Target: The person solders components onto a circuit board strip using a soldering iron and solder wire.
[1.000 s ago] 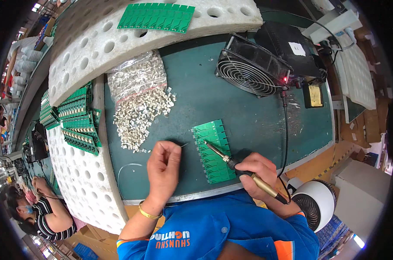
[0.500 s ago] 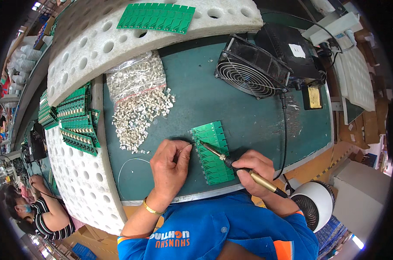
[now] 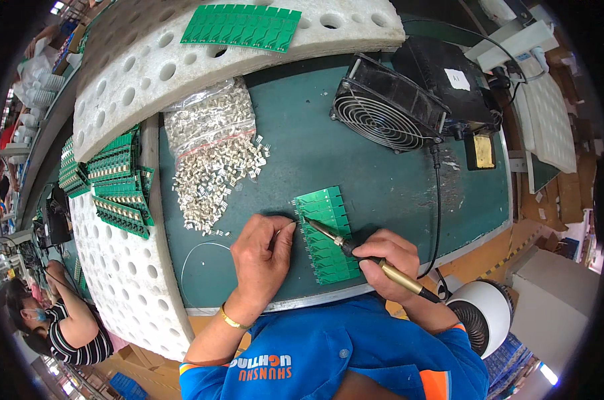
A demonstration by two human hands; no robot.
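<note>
A green circuit board panel [image 3: 330,250], with a row of contact pads along its left edge, lies flat on the dark green bench mat. My right hand [image 3: 390,261] grips a soldering iron [image 3: 326,231] with a gold and black handle. Its tip meets the panel's left edge in the upper half. Closed in a pinch, my left hand [image 3: 262,250] is just left of that edge, with the fingertips near the iron's tip. A thin solder wire [image 3: 194,252] loops from the mat toward this hand; its end at the fingertips is hard to make out.
Small white connectors [image 3: 208,183] spill from a clear plastic bag [image 3: 212,110] left of the panel. A black fan [image 3: 385,107] stands at the back right, near a yellow sponge [image 3: 483,151]. White foam boards [image 3: 125,267] carry more panels. A co-worker [image 3: 72,327] sits at far left.
The iron's tip has shifted slightly left, and my right hand with it. My left hand and the panel stay almost in place. At far left the co-worker has moved a little.
</note>
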